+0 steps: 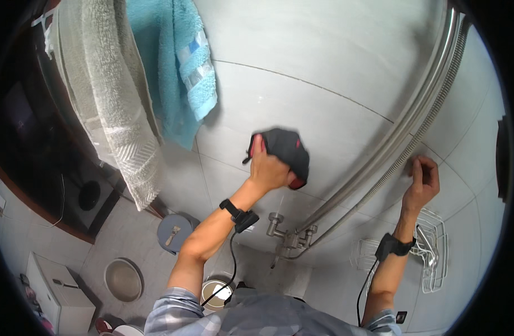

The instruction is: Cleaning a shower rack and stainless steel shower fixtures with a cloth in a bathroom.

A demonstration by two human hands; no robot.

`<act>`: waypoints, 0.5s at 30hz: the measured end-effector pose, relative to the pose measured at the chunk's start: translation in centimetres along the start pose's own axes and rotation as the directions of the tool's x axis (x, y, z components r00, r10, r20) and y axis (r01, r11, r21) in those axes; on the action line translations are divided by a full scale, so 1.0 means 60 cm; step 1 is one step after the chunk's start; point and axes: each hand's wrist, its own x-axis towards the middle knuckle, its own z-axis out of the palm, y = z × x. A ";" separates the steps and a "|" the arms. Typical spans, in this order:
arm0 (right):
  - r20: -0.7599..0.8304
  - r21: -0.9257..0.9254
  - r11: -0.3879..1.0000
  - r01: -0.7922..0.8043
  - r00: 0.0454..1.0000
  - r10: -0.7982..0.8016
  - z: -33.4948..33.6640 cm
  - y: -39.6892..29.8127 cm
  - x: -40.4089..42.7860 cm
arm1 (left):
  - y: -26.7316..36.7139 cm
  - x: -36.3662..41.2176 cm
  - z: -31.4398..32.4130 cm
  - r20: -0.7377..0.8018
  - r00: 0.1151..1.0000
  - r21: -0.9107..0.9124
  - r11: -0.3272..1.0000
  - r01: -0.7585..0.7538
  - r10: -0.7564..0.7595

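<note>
My left hand (268, 171) grips a black fabric piece (282, 145) with red inner parts and a small dark tab at its left edge. It is in front of the grey-white tiled wall (316, 109); its exact kind is unclear, and whether it touches the tiles cannot be told. To the right, beyond the shower hose, my right hand (421, 185) is raised near the wall with fingers loosely curled. A gap shows between its thumb and fingers, and nothing is visible in it. Black bands with cables circle both wrists.
A metal shower pipe (376, 147) and ribbed hose (425, 122) run between my hands down to a mixer tap (291, 239). A beige towel (110, 84) and a blue towel (164, 75) hang left. Wire baskets (439, 269) hold a shower head. Below are a grey bucket (161, 235) and basin (123, 279).
</note>
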 end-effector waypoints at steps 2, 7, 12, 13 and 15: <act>0.054 0.045 0.997 -0.060 0.997 0.057 0.008 -0.011 -0.025 | -0.025 0.086 -0.032 -0.109 0.991 0.097 0.993 -0.069 0.080; 0.170 0.146 0.989 -0.039 0.985 0.014 0.057 -0.048 -0.125 | -0.091 0.300 -0.139 -0.300 0.903 0.364 0.912 -0.192 0.309; 0.098 0.265 0.964 0.028 0.994 -0.056 0.062 -0.082 -0.182 | -0.318 0.228 -0.159 -0.380 0.915 0.531 0.842 0.094 0.137; 0.105 0.236 0.972 0.004 0.994 -0.029 0.048 -0.073 -0.188 | -0.232 0.228 -0.164 -0.513 0.858 -0.015 0.999 0.040 -0.042; -0.019 0.264 0.965 0.001 1.000 0.005 0.023 -0.064 -0.203 | -0.280 0.148 -0.127 -0.432 0.887 -0.035 0.986 0.165 -0.164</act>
